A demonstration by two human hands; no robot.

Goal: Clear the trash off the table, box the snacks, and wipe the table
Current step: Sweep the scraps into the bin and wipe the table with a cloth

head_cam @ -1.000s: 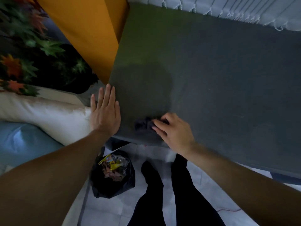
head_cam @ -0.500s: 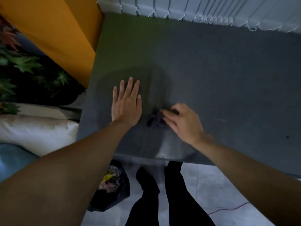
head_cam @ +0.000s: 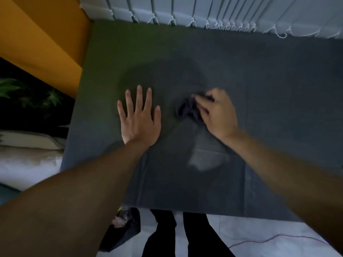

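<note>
**A:** Where do the edges of the table (head_cam: 259,86) run?

**B:** The far edge meets the white blinds (head_cam: 204,10). The left edge runs beside an orange wall (head_cam: 42,34) and, lower down, a pale cushion (head_cam: 27,160). The near edge crosses just above the person's dark trouser legs (head_cam: 161,236).

**A:** And where is there room to move?

**B:** A wide stretch of grey top runs to the right of the right hand (head_cam: 218,115), and more lies beyond both hands toward the blinds.

**A:** How are the hands?

**B:** The left hand (head_cam: 139,121) lies flat on the top, palm down with the fingers spread. The right hand curls its fingers over a crumpled dark cloth (head_cam: 186,110) and presses it to the table. That hand is blurred. The cloth sits just right of the left hand, not touching it, and well in from every edge.

**A:** Any containers?

**B:** A black trash bag (head_cam: 122,232) stands open on the pale floor (head_cam: 250,230) below the near edge, beside the legs and partly hidden by the left forearm. Crumpled wrappers show in it, with a bit of yellow and some pink.

**A:** Can you read anything?

**B:** No, the wrappers are too small and blurred. A thin red cord (head_cam: 269,240) trails over the floor on the right.
</note>
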